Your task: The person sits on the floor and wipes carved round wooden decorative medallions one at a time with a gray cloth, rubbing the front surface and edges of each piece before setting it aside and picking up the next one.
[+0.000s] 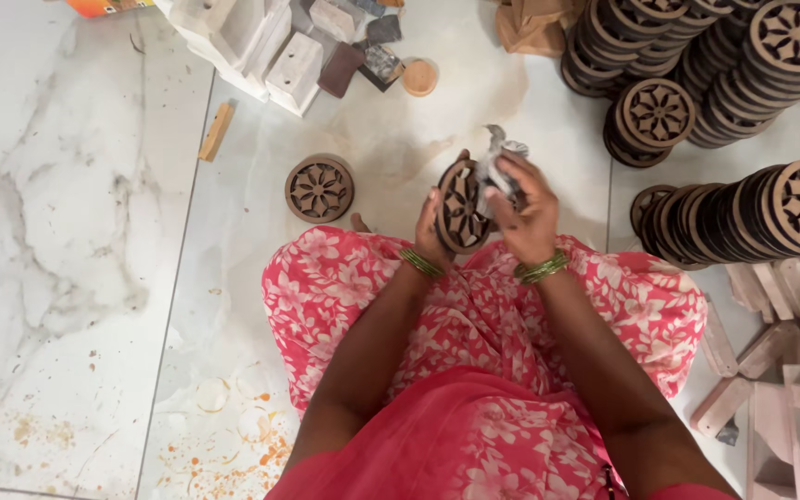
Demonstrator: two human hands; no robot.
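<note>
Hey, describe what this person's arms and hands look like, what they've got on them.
Both arms are bare to the upper arm, with no sleeves over the forearms. The left hand has thin green bangles at the wrist. The right hand has a thicker stack of green bangles. No rings, watch or gloves are visible. The clothing below the arms is pink with a white flower print.

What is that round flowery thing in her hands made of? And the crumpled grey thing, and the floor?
The round disc in the left hand looks like brown wood or pressed board, matte, with a cut-through flower pattern. The crumpled grey piece in the right hand looks like sandpaper or stiff cloth; hard to tell. The floor looks like glossy white marble or tile, with grey veins.
</note>
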